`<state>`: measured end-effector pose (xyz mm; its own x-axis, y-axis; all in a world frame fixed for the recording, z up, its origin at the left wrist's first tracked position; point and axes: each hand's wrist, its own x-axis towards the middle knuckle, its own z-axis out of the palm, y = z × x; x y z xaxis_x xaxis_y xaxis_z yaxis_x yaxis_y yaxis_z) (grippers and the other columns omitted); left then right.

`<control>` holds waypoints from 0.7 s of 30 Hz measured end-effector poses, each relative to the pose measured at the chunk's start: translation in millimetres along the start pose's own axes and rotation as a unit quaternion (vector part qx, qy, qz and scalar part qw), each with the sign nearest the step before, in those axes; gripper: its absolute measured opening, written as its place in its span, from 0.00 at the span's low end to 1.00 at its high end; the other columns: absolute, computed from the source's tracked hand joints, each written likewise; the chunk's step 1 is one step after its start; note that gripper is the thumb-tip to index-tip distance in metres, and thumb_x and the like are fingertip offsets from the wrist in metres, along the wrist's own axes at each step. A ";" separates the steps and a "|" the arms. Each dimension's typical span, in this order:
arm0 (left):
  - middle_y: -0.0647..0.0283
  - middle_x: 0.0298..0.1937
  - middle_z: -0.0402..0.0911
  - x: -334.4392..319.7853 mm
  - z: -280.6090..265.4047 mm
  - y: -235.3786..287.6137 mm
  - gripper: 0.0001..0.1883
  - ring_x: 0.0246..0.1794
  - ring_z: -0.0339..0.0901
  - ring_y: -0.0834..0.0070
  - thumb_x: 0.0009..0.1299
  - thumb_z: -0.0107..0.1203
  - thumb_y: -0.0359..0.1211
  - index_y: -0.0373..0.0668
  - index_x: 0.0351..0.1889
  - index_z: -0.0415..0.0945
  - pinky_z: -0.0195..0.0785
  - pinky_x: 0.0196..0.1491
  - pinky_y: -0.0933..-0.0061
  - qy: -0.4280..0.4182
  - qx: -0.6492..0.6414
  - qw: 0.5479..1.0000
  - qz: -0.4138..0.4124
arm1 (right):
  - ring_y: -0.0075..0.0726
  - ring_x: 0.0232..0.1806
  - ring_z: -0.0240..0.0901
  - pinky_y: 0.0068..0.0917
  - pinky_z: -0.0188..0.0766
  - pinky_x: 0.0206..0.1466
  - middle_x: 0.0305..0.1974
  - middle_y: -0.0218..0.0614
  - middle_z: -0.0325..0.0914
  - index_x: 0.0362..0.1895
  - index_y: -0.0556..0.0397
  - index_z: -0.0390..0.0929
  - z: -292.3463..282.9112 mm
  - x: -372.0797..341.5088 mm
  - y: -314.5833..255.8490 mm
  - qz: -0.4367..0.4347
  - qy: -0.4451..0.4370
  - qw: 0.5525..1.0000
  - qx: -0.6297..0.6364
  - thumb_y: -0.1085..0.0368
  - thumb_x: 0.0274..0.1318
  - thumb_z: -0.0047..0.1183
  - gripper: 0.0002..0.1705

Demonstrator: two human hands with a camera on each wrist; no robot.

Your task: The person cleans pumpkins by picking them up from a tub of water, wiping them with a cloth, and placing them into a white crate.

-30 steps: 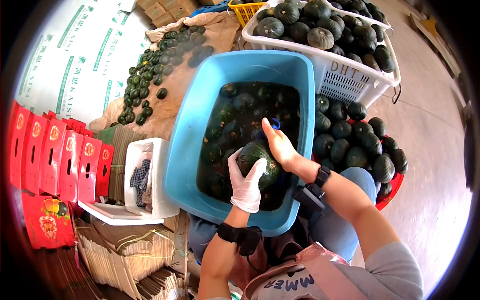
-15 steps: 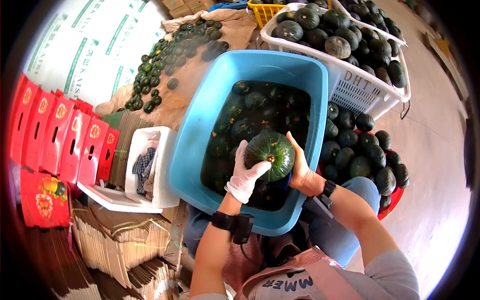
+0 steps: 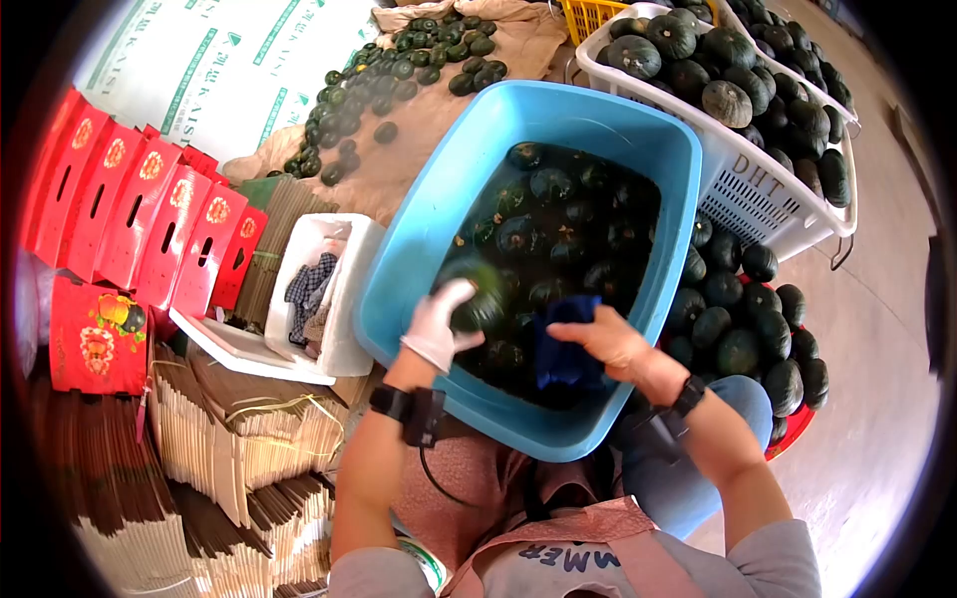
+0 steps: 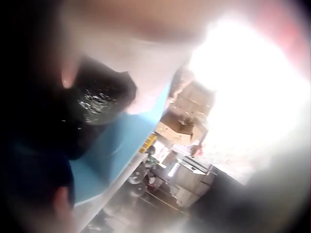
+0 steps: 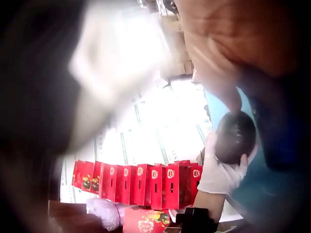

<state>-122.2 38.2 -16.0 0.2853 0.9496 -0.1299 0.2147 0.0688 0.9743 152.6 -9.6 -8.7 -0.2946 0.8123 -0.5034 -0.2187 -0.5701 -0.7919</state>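
Observation:
In the head view the gloved left hand [image 3: 435, 329] grips a dark green squash [image 3: 477, 297], blurred, over the left part of a blue tub [image 3: 399, 269]. The right wrist view shows the same squash [image 5: 236, 138] with white-gloved fingers round its lower part. My bare right hand [image 3: 610, 344] holds a dark blue cloth [image 3: 568, 349] above the tub's right side, apart from the squash. Several squashes [image 3: 518, 236] lie in dark water in the tub. In the left wrist view a wet squash [image 4: 99, 94] shows close up.
A white crate [image 3: 768, 189] heaped with squashes stands at the right, with a red basin [image 3: 793, 434] of more below it. At the left are red boxes [image 3: 140, 214], a white foam box [image 3: 349, 299] and stacked cardboard [image 3: 199, 439]. More squashes [image 3: 386, 132] lie on a brown sheet [image 3: 439, 140].
The two hands have moved apart. My left hand has carried the squash to the left; my right hand has left it, and the blue cloth now shows plainly. The head view has shifted.

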 end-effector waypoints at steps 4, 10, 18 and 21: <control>0.48 0.68 0.61 85.9 -48.2 19.7 0.39 0.70 0.60 0.52 0.65 0.58 0.53 0.42 0.67 0.57 0.58 0.68 0.43 0.208 -0.536 0.818 -0.029 | 0.33 0.41 0.72 0.32 0.70 0.47 0.40 0.36 0.76 0.53 0.56 0.73 -49.5 81.3 -7.5 -0.152 0.220 0.960 0.081 0.61 0.65 0.48 0.17; 0.45 0.62 0.66 139.8 -38.3 -81.4 0.48 0.53 0.74 0.56 0.54 0.65 0.49 0.40 0.70 0.54 0.70 0.50 0.56 0.102 0.151 0.953 -0.240 | 0.71 0.53 0.68 0.52 0.66 0.59 0.54 0.64 0.69 0.54 0.61 0.70 -57.8 178.5 0.5 -0.085 0.179 0.840 -0.505 0.53 0.58 0.47 0.27; 0.39 0.63 0.67 182.4 -1.7 -161.1 0.57 0.59 0.72 0.54 0.47 0.68 0.52 0.47 0.74 0.47 0.68 0.58 0.58 0.122 0.151 0.886 -0.422 | 0.63 0.60 0.67 0.42 0.64 0.64 0.58 0.62 0.69 0.56 0.69 0.69 -41.5 239.5 91.1 0.067 0.197 0.843 -0.496 0.57 0.55 0.49 0.30; 0.42 0.60 0.69 176.4 1.2 -144.3 0.55 0.55 0.72 0.55 0.46 0.70 0.50 0.36 0.68 0.53 0.68 0.53 0.58 0.013 0.063 0.899 -0.433 | 0.59 0.63 0.65 0.43 0.65 0.63 0.62 0.57 0.67 0.60 0.66 0.66 -50.4 260.1 108.1 0.093 0.244 0.853 -0.451 0.53 0.59 0.47 0.33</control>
<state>-101.7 195.4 -179.7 -0.0610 0.5626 -0.8245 0.4506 0.7526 0.4802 99.2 146.2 -242.6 0.2240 0.7980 -0.5595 0.6598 -0.5467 -0.5155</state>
